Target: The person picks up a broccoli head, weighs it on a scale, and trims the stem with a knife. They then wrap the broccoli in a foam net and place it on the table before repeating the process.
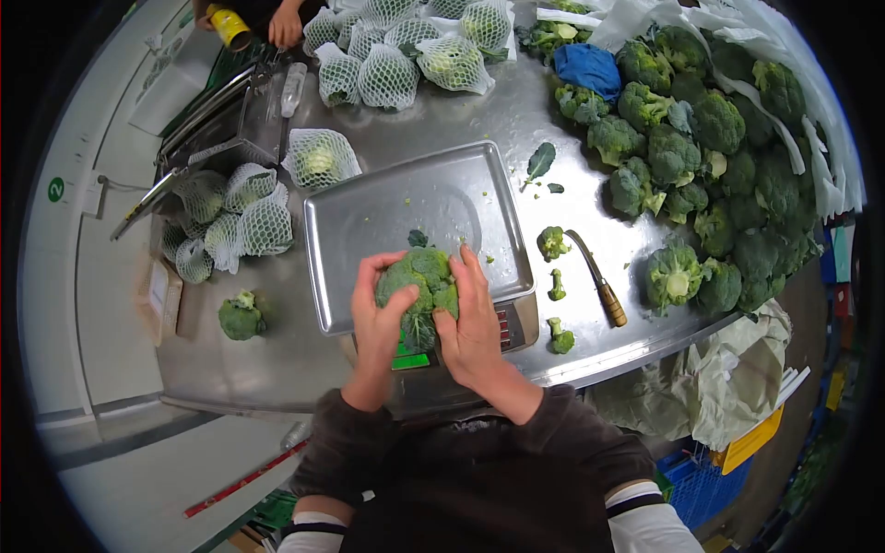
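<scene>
Between my two hands is a head of broccoli point(426, 269), held above the front of a metal weighing tray point(369, 203). My left hand point(375, 309) grips its left side, thumb across the florets. On the other side my right hand point(472, 323) presses against it with thumb and fingers. Below the hands, a scale point(521, 323) with a green display is partly covered. Right of the tray lie a curved knife point(597, 276) with a wooden handle and small broccoli pieces point(553, 242). A loose broccoli head point(241, 316) stands at the left.
A big pile of broccoli point(701, 157) fills the right side, with a blue cloth-like item point(588, 71) on it. Broccoli heads in white mesh nets point(387, 76) lie at the back and left. Another person's hand point(286, 25) and a yellow can point(229, 28) show at the top left.
</scene>
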`<state>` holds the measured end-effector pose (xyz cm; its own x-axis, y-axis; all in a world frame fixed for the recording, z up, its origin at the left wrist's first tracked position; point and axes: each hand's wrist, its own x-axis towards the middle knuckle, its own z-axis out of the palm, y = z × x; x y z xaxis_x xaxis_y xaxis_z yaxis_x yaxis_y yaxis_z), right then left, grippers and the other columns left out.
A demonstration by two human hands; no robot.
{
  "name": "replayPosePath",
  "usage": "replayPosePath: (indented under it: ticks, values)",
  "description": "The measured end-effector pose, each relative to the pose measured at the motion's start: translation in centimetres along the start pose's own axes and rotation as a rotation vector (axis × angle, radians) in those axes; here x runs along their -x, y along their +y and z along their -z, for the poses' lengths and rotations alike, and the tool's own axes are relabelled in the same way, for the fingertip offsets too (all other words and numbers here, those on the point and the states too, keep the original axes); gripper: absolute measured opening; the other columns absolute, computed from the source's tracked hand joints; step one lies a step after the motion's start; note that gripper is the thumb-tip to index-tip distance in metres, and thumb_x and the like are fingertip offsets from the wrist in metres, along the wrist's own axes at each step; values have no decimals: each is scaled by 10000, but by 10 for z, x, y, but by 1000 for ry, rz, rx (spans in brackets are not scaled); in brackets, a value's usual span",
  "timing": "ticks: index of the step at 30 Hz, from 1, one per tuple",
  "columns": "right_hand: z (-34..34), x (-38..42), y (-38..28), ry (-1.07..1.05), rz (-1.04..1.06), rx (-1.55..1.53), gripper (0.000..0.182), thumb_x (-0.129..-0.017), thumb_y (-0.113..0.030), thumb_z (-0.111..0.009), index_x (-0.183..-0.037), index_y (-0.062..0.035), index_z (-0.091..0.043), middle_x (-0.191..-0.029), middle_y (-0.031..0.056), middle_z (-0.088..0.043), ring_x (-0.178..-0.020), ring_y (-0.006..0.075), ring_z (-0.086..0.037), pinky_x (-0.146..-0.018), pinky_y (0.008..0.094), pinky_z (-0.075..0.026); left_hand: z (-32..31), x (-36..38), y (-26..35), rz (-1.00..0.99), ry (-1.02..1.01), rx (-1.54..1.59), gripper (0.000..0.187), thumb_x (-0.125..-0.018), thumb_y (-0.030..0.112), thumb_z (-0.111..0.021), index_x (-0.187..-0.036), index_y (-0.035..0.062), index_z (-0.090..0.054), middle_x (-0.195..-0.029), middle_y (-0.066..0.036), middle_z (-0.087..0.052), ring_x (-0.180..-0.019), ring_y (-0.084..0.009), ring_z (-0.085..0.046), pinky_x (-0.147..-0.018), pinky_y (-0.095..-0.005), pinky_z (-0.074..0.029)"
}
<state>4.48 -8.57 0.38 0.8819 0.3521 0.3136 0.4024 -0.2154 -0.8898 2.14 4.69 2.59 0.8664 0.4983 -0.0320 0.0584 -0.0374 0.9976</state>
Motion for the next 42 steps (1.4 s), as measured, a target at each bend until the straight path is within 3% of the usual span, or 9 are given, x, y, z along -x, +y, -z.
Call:
replayPosePath:
  ticks: [4, 10, 12, 16, 19, 21, 30, 40, 42]
  values:
    - [22, -7, 7, -68, 148, 94, 474, -841, -216, -548, -1255, -11, -441, -1261, 210, -472, -1175, 359, -454, -1018, 470, -316, -1, -7, 0, -4, -9, -147, 291, -729, 106, -631, -985, 10, -532, -977, -76, -579, -941, -166, -534, -881, -289, -401]
    - [22, -49, 4, -61, 285, 95, 445, -792, -138, -526, -1214, -6, -487, -1274, 223, -464, -1152, 377, -466, -995, 443, -352, 6, -15, -2, 0, -17, -252, 291, -742, 157, -655, -957, 26, -508, -916, -53, -572, -886, -168, -524, -832, -288, -405]
    - [15, -54, 6, -99, 389, 9, 438, -793, -112, -494, -1215, 1, -484, -1304, 233, -432, -1180, 398, -440, -1005, 433, -348, 11, -19, -6, 145, -88, -53, 282, -745, 164, -657, -930, 26, -495, -904, -51, -549, -881, -156, -510, -818, -286, -404]
    - [0, -44, 21, -60, 260, -179, 447, -784, -73, -494, -1228, -28, -467, -1329, 205, -406, -1187, 388, -429, -1016, 466, -327, 2, -20, -4, 135, -26, -77, 264, -730, 130, -643, -915, 27, -486, -912, -46, -531, -889, -149, -494, -812, -277, -396]
    - [-1, -35, 24, -1, 278, -147, 402, -813, -97, -452, -1204, -13, -488, -1297, 204, -449, -1186, 369, -451, -1019, 490, -315, 3, -15, -2, 193, -25, -77, 270, -705, 94, -627, -925, 34, -483, -972, -57, -522, -937, -159, -484, -841, -274, -385]
    - [0, -27, 26, 49, 269, 61, 372, -850, -149, -407, -1174, -4, -517, -1241, 201, -506, -1159, 353, -488, -1021, 508, -301, 6, -13, -6, 88, -94, 10, 296, -695, 14, -559, -976, 50, -470, -1027, -60, -477, -995, -163, -472, -886, -275, -385]
    - [-14, -23, 20, 186, 201, 29, 367, -860, -143, -373, -1150, 12, -537, -1149, 183, -576, -1056, 320, -566, -1027, 532, -276, 5, -3, -4, 72, -81, -9, 414, -603, 6, -511, -1013, 31, -458, -1108, -101, -476, -1046, -196, -454, -932, -293, -356]
    - [-28, -32, 14, 255, 87, -61, 330, -857, -103, -403, -1132, 14, -545, -1057, 173, -610, -952, 342, -590, -1006, 511, -314, 4, 0, -3, 45, -70, -79, 409, -624, 28, -489, -1031, 16, -455, -1099, -108, -475, -1038, -201, -454, -921, -284, -361]
    - [-29, -35, 12, 237, 96, -58, 326, -861, -108, -407, -1135, 4, -546, -1061, 166, -610, -954, 338, -589, -1001, 510, -320, 5, -2, -3, 29, -32, -149, 405, -635, 94, -544, -1024, 9, -467, -1105, -150, -532, -1019, -242, -508, -905, -319, -386]
